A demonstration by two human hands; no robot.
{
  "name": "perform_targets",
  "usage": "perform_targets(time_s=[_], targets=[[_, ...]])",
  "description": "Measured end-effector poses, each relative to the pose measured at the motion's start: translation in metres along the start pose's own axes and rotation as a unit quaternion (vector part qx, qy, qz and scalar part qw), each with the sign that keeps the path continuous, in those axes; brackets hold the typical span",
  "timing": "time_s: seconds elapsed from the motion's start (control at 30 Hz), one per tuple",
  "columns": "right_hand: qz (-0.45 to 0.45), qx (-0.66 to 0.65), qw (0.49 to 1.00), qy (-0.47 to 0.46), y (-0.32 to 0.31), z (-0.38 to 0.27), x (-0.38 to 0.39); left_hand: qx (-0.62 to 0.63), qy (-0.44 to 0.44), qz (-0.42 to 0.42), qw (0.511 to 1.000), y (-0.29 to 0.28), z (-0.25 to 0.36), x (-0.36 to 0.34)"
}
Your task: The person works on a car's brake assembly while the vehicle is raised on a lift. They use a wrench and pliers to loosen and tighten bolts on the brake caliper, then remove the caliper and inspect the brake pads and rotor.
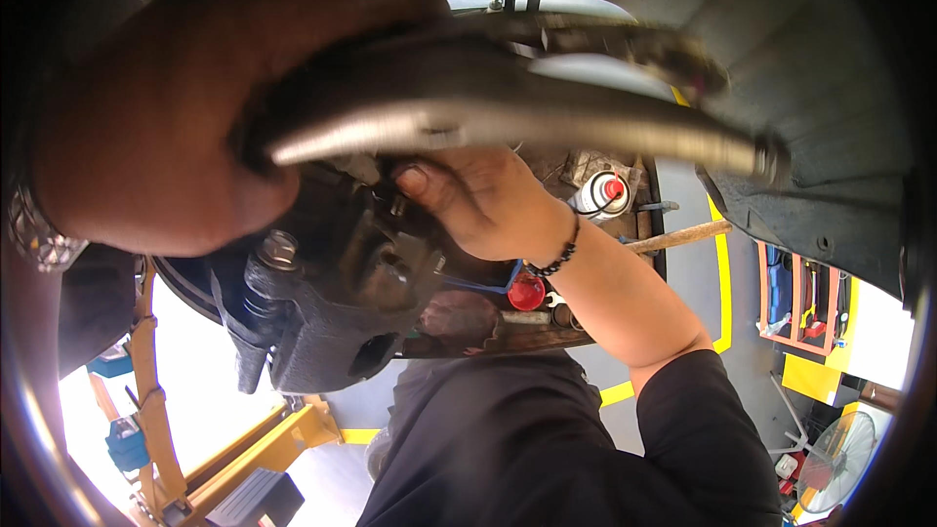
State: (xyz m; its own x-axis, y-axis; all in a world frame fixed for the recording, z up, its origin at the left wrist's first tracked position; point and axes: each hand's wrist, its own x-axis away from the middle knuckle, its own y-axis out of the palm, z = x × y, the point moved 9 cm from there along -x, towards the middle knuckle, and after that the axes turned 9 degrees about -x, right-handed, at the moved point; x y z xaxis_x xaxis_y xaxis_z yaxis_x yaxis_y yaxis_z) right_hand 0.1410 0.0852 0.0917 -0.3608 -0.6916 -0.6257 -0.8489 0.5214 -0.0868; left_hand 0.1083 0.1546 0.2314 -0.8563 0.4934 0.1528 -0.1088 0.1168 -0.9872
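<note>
My left hand [166, 127] fills the upper left, close to the camera, shut around a long grey metal tool [508, 117] with two handles, like pliers, that reaches to the right. Below it sits a dark, greasy brake caliper [332, 303] on the edge of a brake disc [185, 288]. My right hand [478, 200], with a black bead bracelet at the wrist, comes up from the lower right. Its fingertips press against the top of the caliper, just under the tool. What the tool's jaws grip is hidden behind my left hand.
The grey wheel arch [781, 68] curves overhead. A spray can [600, 193], a red cap [526, 291] and a wooden handle [683, 234] lie behind my right arm. An orange tool tray [805, 298], a fan [839, 449] and a yellow lift arm [264, 449] stand on the floor.
</note>
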Motion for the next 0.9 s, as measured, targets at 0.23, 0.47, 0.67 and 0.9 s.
perform_targets(time_s=[0.23, 0.47, 0.67, 0.9], targets=[[0.083, 0.261, 0.949, -0.157, 0.003, -0.026, 0.007, -0.021, 0.0, -0.048, 0.999, 0.013, 0.008, 0.003], [0.059, 0.056, 0.996, 0.031, 0.001, -0.004, -0.001, -0.009, -0.009, 0.016, 1.0, 0.001, 0.004, -0.003], [0.076, 0.101, 0.992, 0.013, -0.003, -0.025, -0.002, -0.03, -0.04, 0.005, 0.999, 0.006, -0.002, -0.004], [-0.138, 0.01, 0.985, 0.104, -0.012, 0.004, -0.003, -0.05, -0.03, 0.022, 0.998, 0.005, -0.001, -0.003]])
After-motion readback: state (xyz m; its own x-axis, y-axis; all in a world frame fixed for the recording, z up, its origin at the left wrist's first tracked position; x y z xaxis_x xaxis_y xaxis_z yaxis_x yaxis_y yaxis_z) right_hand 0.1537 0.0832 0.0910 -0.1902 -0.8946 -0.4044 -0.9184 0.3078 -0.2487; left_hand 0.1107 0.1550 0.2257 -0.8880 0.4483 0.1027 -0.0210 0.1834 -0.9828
